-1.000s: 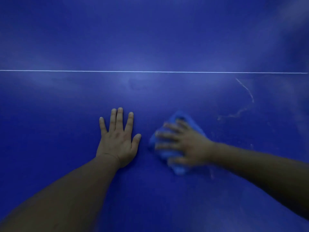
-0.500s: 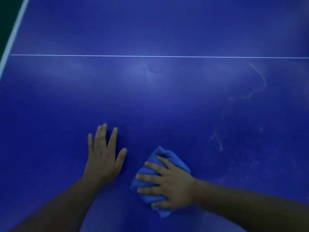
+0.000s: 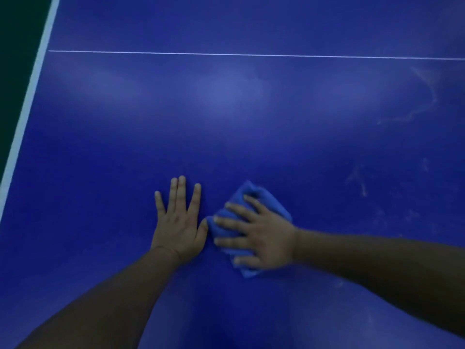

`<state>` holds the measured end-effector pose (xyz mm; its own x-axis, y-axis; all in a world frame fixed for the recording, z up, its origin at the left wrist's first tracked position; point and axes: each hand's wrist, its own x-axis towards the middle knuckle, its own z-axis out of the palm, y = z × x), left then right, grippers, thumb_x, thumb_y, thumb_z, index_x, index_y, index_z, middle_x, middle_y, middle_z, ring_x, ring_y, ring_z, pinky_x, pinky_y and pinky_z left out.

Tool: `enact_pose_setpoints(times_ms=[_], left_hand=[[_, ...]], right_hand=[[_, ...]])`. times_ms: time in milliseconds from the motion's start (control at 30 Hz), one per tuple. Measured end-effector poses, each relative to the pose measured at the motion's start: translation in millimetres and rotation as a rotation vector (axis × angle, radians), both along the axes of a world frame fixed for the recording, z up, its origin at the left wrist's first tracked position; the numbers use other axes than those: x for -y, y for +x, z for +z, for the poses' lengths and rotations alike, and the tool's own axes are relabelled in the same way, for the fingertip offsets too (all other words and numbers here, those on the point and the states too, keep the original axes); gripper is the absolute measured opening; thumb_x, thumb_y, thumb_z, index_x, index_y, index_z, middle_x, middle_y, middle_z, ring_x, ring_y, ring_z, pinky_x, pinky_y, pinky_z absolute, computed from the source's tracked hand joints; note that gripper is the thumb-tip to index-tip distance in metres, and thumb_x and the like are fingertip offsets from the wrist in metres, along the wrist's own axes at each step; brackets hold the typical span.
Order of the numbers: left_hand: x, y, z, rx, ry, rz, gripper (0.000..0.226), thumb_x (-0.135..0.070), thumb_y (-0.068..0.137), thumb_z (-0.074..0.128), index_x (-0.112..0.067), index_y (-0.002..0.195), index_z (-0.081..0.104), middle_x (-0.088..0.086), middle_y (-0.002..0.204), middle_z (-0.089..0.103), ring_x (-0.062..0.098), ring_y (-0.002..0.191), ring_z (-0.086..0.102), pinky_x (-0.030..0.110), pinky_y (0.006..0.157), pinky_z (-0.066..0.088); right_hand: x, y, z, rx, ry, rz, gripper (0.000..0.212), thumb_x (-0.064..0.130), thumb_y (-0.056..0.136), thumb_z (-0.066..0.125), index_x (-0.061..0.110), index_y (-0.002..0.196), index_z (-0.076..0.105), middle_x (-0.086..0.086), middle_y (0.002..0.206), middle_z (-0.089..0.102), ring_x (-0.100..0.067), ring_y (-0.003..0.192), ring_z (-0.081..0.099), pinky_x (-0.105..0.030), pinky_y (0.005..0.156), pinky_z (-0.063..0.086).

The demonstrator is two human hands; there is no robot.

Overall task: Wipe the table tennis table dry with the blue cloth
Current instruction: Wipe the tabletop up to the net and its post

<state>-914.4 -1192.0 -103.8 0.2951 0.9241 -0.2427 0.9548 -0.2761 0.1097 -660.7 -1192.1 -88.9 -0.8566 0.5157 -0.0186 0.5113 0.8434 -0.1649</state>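
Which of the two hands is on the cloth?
The right hand: spread out, it presses the blue cloth. The left hand lies flat on the bare table tennis table, thumb beside the cloth.

The table (image 3: 226, 137) in front of me is a smooth, hard blue top with a soft sheen; pale patches of light glow on it. Its thin line (image 3: 251, 54) and edge stripe (image 3: 28, 107) look like flat white paint. Faint whitish streaks (image 3: 434, 95) dull the finish on the right. The cloth (image 3: 253, 189) beneath my right hand (image 3: 264, 238) is soft, matt blue fabric, bunched into folds.
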Motion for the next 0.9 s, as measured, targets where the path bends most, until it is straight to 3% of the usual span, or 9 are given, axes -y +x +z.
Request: enact_pose_setpoints(times_ms=[133,167,233,333,433,533,667,800,900], left_hand=[[1.0,-3.0,5.6,0.025,-0.06,-0.026,0.08,-0.059,0.096,0.018,-0.016,0.159,-0.006,0.017,0.164,-0.02,0.031,0.151,-0.023,0.066,0.117,-0.007],[0.2,-3.3,7.5,0.028,-0.071,-0.029,0.081,-0.061,0.095,0.016,-0.018,0.158,-0.01,0.016,0.163,-0.024,0.03,0.149,-0.027,0.065,0.117,-0.01],[-2.4,-4.2,11.0,0.049,-0.087,-0.047,0.081,-0.065,0.093,0.011,-0.021,0.156,-0.016,0.013,0.162,-0.029,0.028,0.147,-0.034,0.063,0.117,-0.015],[1.3,-10.8,18.5,0.169,-0.103,-0.054,0.081,-0.063,0.094,0.011,-0.02,0.16,-0.006,0.01,0.163,-0.026,0.024,0.147,-0.033,0.058,0.119,-0.014],[23.2,-17.9,26.8,0.225,-0.045,-0.083,0.076,-0.057,0.097,0.017,-0.015,0.16,0.008,0.013,0.166,-0.014,0.026,0.151,-0.024,0.055,0.12,-0.013],[68.1,-25.6,28.6,0.214,-0.068,-0.102,0.075,-0.057,0.099,0.013,-0.014,0.16,0.006,0.014,0.166,-0.017,0.026,0.151,-0.024,0.054,0.12,-0.015],[102.6,-42.4,18.0,0.08,-0.134,-0.218,0.082,-0.065,0.098,0.001,-0.011,0.159,-0.004,0.015,0.163,-0.026,0.03,0.149,-0.028,0.056,0.119,-0.011],[98.5,-40.5,20.0,0.071,-0.168,-0.263,0.084,-0.068,0.096,0.002,-0.012,0.153,-0.021,0.016,0.158,-0.035,0.031,0.144,-0.039,0.057,0.117,-0.018],[103.2,-40.5,16.2,0.072,-0.106,-0.254,0.084,-0.065,0.099,0.014,-0.007,0.158,-0.002,0.021,0.164,-0.016,0.035,0.15,-0.023,0.059,0.119,-0.007]], right_hand=[[25.5,20.1,4.0,0.051,-0.035,0.206,0.05,0.059,0.101,0.042,0.039,0.147,0.047,0.006,0.163,0.03,-0.031,0.153,0.018,-0.061,0.119,0.016],[11.6,23.6,0.7,0.08,-0.006,0.119,0.051,0.059,0.1,0.041,0.038,0.146,0.048,0.005,0.162,0.032,-0.032,0.151,0.023,-0.062,0.118,0.019],[-14.9,20.6,1.4,0.074,-0.004,-0.292,0.052,0.059,0.098,0.04,0.036,0.144,0.052,0.002,0.159,0.038,-0.036,0.146,0.032,-0.067,0.112,0.026],[3.7,-14.8,3.9,-0.018,-0.037,-0.791,0.051,0.057,0.098,0.041,0.035,0.141,0.056,0.002,0.157,0.041,-0.037,0.145,0.033,-0.068,0.11,0.027],[104.7,-58.5,0.0,-0.003,-0.015,-0.696,0.051,0.059,0.1,0.039,0.038,0.144,0.05,0.003,0.162,0.031,-0.036,0.149,0.026,-0.067,0.113,0.022],[228.2,-72.2,7.0,0.044,-0.097,-0.481,0.051,0.061,0.101,0.041,0.043,0.149,0.043,0.008,0.167,0.019,-0.032,0.153,0.018,-0.063,0.116,0.017],[244.5,-34.5,12.8,0.126,-0.095,-0.308,0.049,0.061,0.102,0.036,0.045,0.148,0.042,0.009,0.165,0.025,-0.032,0.151,0.024,-0.06,0.116,0.017],[149.6,-6.6,8.2,0.117,-0.108,-0.942,0.057,0.065,0.102,0.017,0.041,0.147,0.042,0.004,0.162,0.031,-0.035,0.148,0.027,-0.067,0.109,0.028],[85.1,-19.9,11.6,0.098,-0.119,-1.208,0.067,0.07,0.098,0.011,0.041,0.151,0.039,0.009,0.165,0.024,-0.032,0.152,0.018,-0.063,0.118,0.01]])
